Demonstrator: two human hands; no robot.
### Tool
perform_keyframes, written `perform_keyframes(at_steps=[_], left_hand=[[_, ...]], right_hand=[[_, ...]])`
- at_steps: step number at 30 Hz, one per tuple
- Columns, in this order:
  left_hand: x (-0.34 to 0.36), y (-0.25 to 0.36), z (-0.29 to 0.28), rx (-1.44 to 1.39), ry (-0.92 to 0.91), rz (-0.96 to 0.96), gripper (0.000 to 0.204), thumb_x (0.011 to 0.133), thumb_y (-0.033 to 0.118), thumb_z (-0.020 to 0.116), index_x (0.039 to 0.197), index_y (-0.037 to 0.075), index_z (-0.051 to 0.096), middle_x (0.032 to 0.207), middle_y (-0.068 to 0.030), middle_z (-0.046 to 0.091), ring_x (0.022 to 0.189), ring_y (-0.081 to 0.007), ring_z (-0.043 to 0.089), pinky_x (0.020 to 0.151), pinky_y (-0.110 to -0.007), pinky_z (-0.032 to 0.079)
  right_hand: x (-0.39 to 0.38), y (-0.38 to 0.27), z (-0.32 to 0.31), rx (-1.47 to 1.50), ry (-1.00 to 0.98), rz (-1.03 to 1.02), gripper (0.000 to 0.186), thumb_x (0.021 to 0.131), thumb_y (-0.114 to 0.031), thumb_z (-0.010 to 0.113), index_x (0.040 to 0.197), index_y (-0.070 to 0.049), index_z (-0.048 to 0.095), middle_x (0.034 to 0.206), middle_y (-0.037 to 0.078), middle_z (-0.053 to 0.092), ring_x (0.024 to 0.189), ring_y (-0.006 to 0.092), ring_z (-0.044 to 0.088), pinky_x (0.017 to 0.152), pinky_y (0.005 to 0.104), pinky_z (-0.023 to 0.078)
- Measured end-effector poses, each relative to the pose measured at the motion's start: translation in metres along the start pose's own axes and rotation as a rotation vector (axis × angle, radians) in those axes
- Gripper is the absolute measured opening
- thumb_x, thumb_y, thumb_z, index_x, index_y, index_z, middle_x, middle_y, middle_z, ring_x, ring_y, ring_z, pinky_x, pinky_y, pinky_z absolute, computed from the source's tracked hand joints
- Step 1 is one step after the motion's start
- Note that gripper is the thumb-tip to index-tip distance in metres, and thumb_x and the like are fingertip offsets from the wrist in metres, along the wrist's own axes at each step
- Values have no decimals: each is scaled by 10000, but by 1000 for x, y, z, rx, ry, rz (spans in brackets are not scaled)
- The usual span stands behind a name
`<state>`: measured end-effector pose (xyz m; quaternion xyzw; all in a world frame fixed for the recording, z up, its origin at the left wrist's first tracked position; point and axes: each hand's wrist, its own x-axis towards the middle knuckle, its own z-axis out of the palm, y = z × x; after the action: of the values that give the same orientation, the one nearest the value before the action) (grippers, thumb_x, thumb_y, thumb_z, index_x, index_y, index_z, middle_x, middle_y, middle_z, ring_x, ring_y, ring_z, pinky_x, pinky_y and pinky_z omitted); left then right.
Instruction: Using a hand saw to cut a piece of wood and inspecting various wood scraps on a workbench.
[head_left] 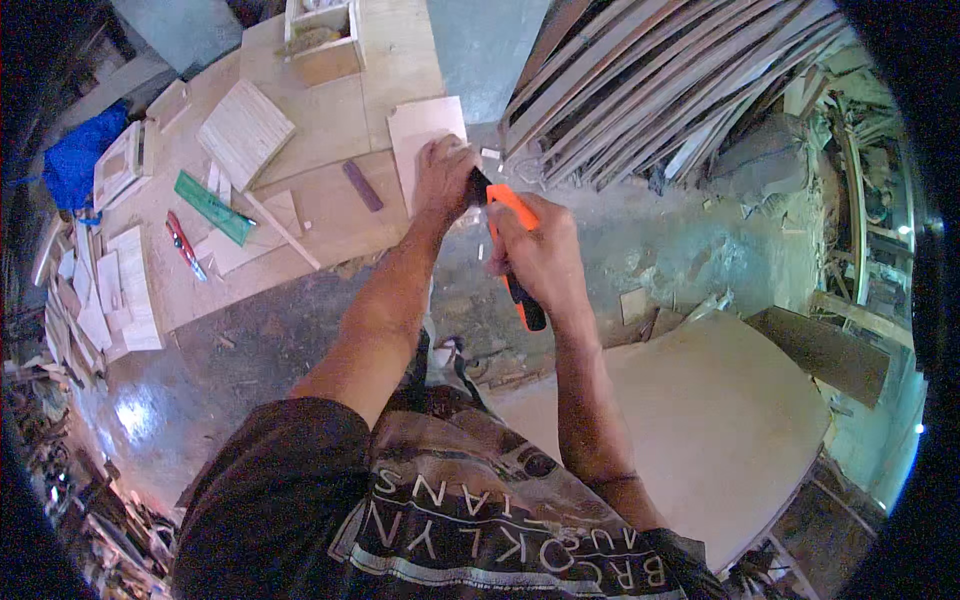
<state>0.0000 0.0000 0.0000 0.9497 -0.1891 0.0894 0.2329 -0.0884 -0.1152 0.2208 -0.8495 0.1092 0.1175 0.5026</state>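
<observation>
My right hand is wrapped round the handle of an orange-and-black tool, whose dark upper end reaches right up to my left hand; I can't make out an edge or teeth there. That closeness is what worries me most: if the tool jumps or my right wrist twists, its end could run into the left fingers. My left hand lies over a pale, thin board, pressing on it near its right side; whether those fingers curl under the edge I can't tell. The board lies at the right-hand border of the tabletop, and I judge that with one hand's weight alone on it, a hard push or pull could make it skid or swing round. Part of it seems to jut past the border, and pressure out there might tip or split it. Just left of it, a narrow brown block could get in the way if the board slews toward it. Farther left, a slim wooden stick, a green strip and a red tool sit near enough to the front border that a knock might send one over. Down on the floor, small pale offcuts lie beyond my hands; stepping on one could cost me my footing mid-stroke.
</observation>
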Motion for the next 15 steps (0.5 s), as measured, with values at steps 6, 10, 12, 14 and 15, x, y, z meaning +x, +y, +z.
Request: perform_keyframes(at_steps=[6, 10, 12, 14, 15], left_hand=[[-2, 0, -8, -45, 76, 48, 222, 700, 150, 664, 916, 147, 614, 1092, -29, 633, 1186, -260, 465, 1036, -500, 284], [-1, 13, 5, -56, 101, 37, 232, 691, 147, 667, 916, 150, 610, 1080, -25, 636, 1186, -257, 463, 1031, -511, 290], [-8, -6, -7, -49, 74, 7, 240, 691, 135, 662, 924, 153, 607, 1076, -22, 637, 1190, -251, 458, 1029, -513, 294], [-9, -9, -16, -22, 43, 5, 240, 694, 135, 660, 927, 153, 607, 1078, -21, 637, 1193, -248, 456, 1029, -511, 295], [-4, -3, -18, -12, 22, 15, 240, 697, 135, 658, 931, 153, 606, 1081, -20, 638, 1196, -245, 453, 1029, -510, 295]], right_hand=[[-26, -25, -15, 46, -8, 54, 233, 911, -192, 545, 868, 29, 608, 564, 38, 538, 480, 117, 545, 464, 283, 458], [-27, 20, -6, 1, 65, -26, 235, 867, -172, 593, 984, 31, 616, 639, 135, 604, 512, 195, 616, 495, 343, 489], [-55, 7, -3, 104, 53, 1, 241, 874, -173, 592, 1001, 31, 613, 647, 130, 603, 511, 185, 607, 495, 338, 487], [-74, -1, -7, 174, 48, 57, 253, 901, -176, 581, 1051, 26, 608, 663, 107, 603, 510, 162, 593, 492, 324, 485], [-69, 9, -4, 167, 55, 56, 253, 901, -176, 581, 1051, 26, 608, 663, 107, 603, 510, 162, 593, 492, 324, 485]])
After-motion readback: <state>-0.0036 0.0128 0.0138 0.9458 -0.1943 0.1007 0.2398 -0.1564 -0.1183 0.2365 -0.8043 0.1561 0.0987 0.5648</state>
